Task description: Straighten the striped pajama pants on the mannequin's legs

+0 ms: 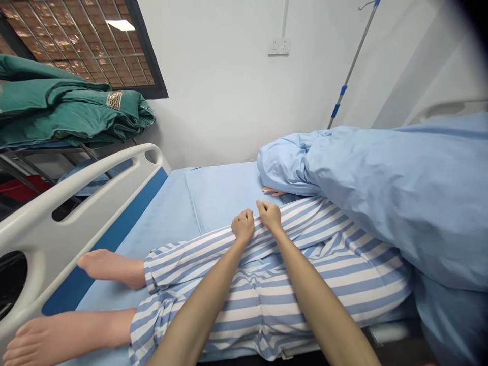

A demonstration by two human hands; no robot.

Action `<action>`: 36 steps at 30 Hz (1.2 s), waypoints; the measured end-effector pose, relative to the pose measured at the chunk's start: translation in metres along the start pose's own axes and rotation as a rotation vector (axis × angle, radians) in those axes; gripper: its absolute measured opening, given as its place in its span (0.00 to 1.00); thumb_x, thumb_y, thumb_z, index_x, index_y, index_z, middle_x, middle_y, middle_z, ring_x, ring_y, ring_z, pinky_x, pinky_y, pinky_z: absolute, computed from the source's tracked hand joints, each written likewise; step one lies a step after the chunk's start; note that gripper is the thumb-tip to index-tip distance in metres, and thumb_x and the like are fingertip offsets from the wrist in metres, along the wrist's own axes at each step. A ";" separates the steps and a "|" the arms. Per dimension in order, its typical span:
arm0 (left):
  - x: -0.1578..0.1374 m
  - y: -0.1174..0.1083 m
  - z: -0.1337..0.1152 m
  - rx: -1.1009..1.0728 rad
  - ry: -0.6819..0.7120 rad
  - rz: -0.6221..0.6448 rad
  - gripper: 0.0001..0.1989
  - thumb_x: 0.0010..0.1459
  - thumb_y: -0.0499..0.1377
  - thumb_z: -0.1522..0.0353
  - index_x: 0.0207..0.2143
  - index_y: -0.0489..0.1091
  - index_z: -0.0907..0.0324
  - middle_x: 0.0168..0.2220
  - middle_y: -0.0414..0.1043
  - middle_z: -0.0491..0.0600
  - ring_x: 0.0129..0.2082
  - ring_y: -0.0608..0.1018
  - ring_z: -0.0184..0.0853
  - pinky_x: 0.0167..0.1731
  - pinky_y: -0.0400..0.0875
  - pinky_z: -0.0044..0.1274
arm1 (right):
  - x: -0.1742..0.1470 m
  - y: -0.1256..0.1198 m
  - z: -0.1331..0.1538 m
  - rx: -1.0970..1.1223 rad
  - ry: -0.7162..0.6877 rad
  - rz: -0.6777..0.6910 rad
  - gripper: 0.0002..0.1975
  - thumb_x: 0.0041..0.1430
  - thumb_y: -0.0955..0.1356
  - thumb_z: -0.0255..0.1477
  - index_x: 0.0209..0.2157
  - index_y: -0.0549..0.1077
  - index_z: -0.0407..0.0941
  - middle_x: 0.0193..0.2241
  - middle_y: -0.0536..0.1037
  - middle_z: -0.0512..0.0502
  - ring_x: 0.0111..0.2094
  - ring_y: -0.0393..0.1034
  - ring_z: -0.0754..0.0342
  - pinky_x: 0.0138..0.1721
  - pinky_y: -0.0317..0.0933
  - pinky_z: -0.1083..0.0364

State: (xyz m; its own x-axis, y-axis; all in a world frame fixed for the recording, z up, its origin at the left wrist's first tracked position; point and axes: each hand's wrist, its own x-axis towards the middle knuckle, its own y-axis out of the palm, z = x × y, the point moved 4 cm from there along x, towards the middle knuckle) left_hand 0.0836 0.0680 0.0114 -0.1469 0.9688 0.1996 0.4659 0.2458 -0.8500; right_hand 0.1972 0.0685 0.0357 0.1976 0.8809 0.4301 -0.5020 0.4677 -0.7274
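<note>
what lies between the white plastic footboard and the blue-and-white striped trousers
Two bare feet on light-blue cloth sheet, in the head view.

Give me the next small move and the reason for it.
I'd probably lift the left grip and right grip slightly, to check whether either pinches the trousers: both are curled, side by side, over the far leg, and this view doesn't show whether any cloth is caught.
</note>
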 end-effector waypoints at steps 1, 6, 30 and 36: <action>0.002 -0.002 -0.001 -0.007 0.000 0.015 0.23 0.56 0.35 0.62 0.28 0.69 0.55 0.31 0.72 0.48 0.31 0.70 0.32 0.27 0.55 0.22 | -0.001 0.000 0.000 0.018 0.007 -0.011 0.26 0.56 0.52 0.41 0.16 0.66 0.42 0.14 0.66 0.49 0.18 0.53 0.61 0.22 0.41 0.59; 0.015 -0.017 -0.023 -0.017 0.045 -0.030 0.23 0.56 0.35 0.63 0.28 0.69 0.56 0.32 0.72 0.48 0.30 0.70 0.31 0.27 0.55 0.21 | 0.001 -0.002 -0.002 0.074 0.032 -0.042 0.26 0.57 0.51 0.40 0.17 0.67 0.42 0.16 0.68 0.48 0.19 0.55 0.60 0.22 0.41 0.59; 0.005 0.008 -0.038 -0.007 0.101 -0.003 0.20 0.54 0.39 0.62 0.26 0.69 0.57 0.28 0.71 0.50 0.29 0.69 0.33 0.27 0.54 0.22 | 0.010 -0.024 -0.032 0.039 0.021 -0.129 0.24 0.56 0.52 0.37 0.15 0.66 0.42 0.14 0.67 0.49 0.18 0.54 0.60 0.22 0.41 0.59; 0.030 0.003 -0.082 -0.115 0.203 0.040 0.20 0.54 0.39 0.63 0.27 0.69 0.58 0.29 0.71 0.49 0.29 0.68 0.30 0.26 0.55 0.21 | 0.014 -0.024 -0.037 0.162 0.018 -0.154 0.24 0.57 0.51 0.36 0.15 0.65 0.42 0.14 0.67 0.49 0.18 0.55 0.60 0.22 0.43 0.59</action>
State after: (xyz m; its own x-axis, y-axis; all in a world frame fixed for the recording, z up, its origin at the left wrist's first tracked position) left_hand 0.1520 0.1004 0.0549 0.0464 0.9615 0.2710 0.5660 0.1982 -0.8002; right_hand 0.2433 0.0723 0.0389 0.2963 0.8019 0.5189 -0.5931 0.5803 -0.5581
